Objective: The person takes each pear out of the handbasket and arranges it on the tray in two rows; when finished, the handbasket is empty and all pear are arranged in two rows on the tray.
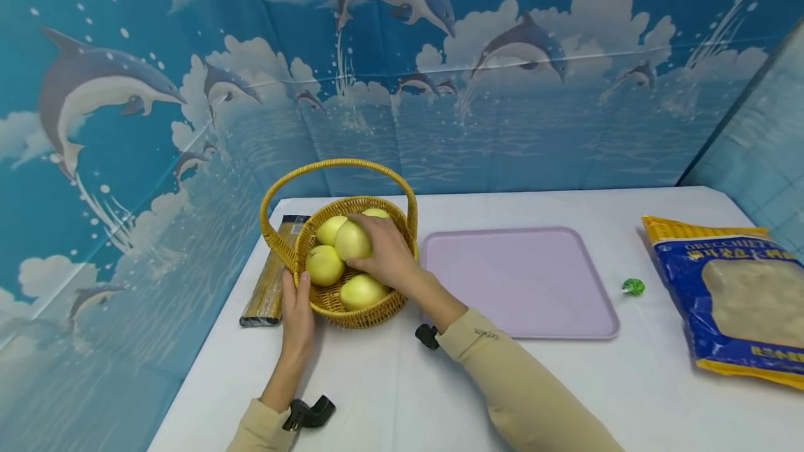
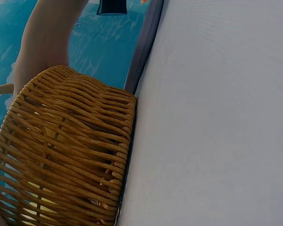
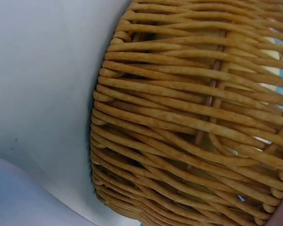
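Observation:
A woven wicker basket [image 1: 352, 319] with a tall arched handle stands on the table's left side, holding several yellow-green round fruits [image 1: 363, 291], perhaps apples or pears. My right hand [image 1: 389, 250] reaches in over the basket's right side and grips one yellow-green fruit [image 1: 353, 240] above the others. At the left rim, by the handle's foot, my left hand [image 1: 298, 316] holds the basket. The basket's woven wall [image 2: 70, 150] fills much of the left wrist view, where my right forearm comes in above. In the right wrist view, the wall [image 3: 193, 108] hides the fruit.
A lilac tray [image 1: 521, 284] lies right of the basket. Farther right are a small green-wrapped piece [image 1: 633, 287] and a blue and yellow pasta bag [image 1: 741, 298]. A wrapped brown bundle [image 1: 266, 291] lies left of the basket. A dolphin-print curtain [image 1: 440, 124] hangs behind the table.

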Tool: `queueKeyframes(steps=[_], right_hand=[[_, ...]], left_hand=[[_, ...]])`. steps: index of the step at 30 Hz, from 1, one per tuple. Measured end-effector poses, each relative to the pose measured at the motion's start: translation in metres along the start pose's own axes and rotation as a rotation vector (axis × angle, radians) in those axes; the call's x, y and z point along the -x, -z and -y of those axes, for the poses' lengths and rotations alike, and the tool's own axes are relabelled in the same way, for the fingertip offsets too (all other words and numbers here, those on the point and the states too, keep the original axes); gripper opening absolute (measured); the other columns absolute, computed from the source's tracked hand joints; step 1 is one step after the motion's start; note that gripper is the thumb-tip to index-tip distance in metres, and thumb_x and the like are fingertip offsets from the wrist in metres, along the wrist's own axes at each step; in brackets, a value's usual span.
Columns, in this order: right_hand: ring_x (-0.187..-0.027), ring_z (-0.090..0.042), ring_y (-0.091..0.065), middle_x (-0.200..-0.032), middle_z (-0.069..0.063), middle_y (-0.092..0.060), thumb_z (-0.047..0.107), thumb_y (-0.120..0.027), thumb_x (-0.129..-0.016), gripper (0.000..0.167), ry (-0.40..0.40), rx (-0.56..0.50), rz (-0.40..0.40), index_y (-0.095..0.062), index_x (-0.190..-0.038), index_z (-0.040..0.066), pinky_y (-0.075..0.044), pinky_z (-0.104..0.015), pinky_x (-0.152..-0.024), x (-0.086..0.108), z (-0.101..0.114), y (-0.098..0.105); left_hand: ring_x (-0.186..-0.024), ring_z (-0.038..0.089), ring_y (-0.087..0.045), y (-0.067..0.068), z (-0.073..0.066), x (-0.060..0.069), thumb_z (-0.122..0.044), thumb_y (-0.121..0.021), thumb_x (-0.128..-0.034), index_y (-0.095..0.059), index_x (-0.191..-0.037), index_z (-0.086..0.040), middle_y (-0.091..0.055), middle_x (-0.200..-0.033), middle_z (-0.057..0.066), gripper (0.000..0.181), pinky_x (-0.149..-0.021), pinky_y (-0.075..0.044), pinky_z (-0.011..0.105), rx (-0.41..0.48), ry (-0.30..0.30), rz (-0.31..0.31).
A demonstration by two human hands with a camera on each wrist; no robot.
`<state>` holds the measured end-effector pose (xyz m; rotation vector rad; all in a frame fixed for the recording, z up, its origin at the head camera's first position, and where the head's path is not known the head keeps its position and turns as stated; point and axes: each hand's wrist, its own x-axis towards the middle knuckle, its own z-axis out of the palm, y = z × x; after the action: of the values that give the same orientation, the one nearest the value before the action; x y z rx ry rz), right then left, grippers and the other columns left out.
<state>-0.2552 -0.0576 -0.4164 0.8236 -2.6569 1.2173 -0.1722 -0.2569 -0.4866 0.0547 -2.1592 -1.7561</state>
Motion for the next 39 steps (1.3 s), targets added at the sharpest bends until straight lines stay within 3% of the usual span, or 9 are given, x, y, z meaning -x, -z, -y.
queueKeyframes(steps=[8,15,19,26,34,39], right_hand=[[-0.138,-0.032,-0.051,-0.147,-0.008,-0.062,0.020,-0.092,-0.082,0.081,0.016,0.006,-0.017,-0.052,-0.153,0.018,-0.045,-0.049,-0.112,-0.006,-0.004,-0.001],[-0.128,-0.029,-0.057,-0.141,-0.006,-0.067,0.020,-0.092,-0.076,0.082,0.082,0.017,-0.098,-0.055,-0.149,0.016,-0.048,-0.047,-0.106,0.000,-0.007,0.004],[-0.125,-0.028,-0.058,-0.140,-0.004,-0.067,0.021,-0.090,-0.076,0.081,0.109,-0.016,-0.140,-0.055,-0.149,0.017,-0.051,-0.048,-0.100,0.012,-0.007,0.011],[-0.124,-0.024,-0.057,-0.142,-0.002,-0.065,0.022,-0.093,-0.076,0.083,0.101,-0.081,-0.120,-0.056,-0.150,0.021,-0.051,-0.049,-0.099,0.037,0.002,0.028],[-0.111,-0.014,-0.057,-0.132,0.005,-0.066,0.027,-0.093,-0.075,0.081,0.071,-0.123,-0.135,-0.057,-0.148,0.030,-0.049,-0.046,-0.092,0.072,0.007,0.050],[-0.115,-0.015,-0.060,-0.131,0.004,-0.067,0.023,-0.092,-0.075,0.081,0.089,-0.146,-0.142,-0.058,-0.148,0.026,-0.057,-0.041,-0.093,0.087,0.000,0.069]], left_hand=[[-0.153,0.016,-0.031,0.001,0.000,0.000,-0.036,-0.038,-0.1153,-0.027,-0.165,-0.018,-0.037,-0.164,0.003,0.054,-0.128,-0.018,0.045,-0.011,-0.007,-0.009],[-0.151,0.018,-0.033,-0.002,0.001,0.002,-0.038,-0.038,-0.1152,-0.027,-0.165,-0.018,-0.038,-0.163,0.005,0.054,-0.126,-0.022,0.039,-0.024,0.016,-0.012],[-0.150,0.018,-0.035,-0.002,0.000,0.003,-0.039,-0.037,-0.1151,-0.027,-0.165,-0.019,-0.039,-0.162,0.006,0.054,-0.122,-0.024,0.031,-0.038,0.028,-0.013],[-0.148,0.019,-0.037,0.001,-0.003,0.002,-0.039,-0.038,-0.1151,-0.028,-0.163,-0.015,-0.040,-0.160,0.008,0.055,-0.112,-0.026,0.012,-0.042,0.024,-0.024],[-0.150,0.019,-0.035,0.000,-0.004,0.003,-0.040,-0.038,-0.1152,-0.027,-0.164,-0.017,-0.039,-0.160,0.007,0.055,-0.114,-0.025,0.015,-0.039,0.033,-0.020],[-0.149,0.019,-0.035,0.001,-0.003,0.002,-0.039,-0.038,-0.1153,-0.028,-0.163,-0.016,-0.040,-0.159,0.008,0.054,-0.110,-0.026,0.010,-0.032,0.016,-0.017]])
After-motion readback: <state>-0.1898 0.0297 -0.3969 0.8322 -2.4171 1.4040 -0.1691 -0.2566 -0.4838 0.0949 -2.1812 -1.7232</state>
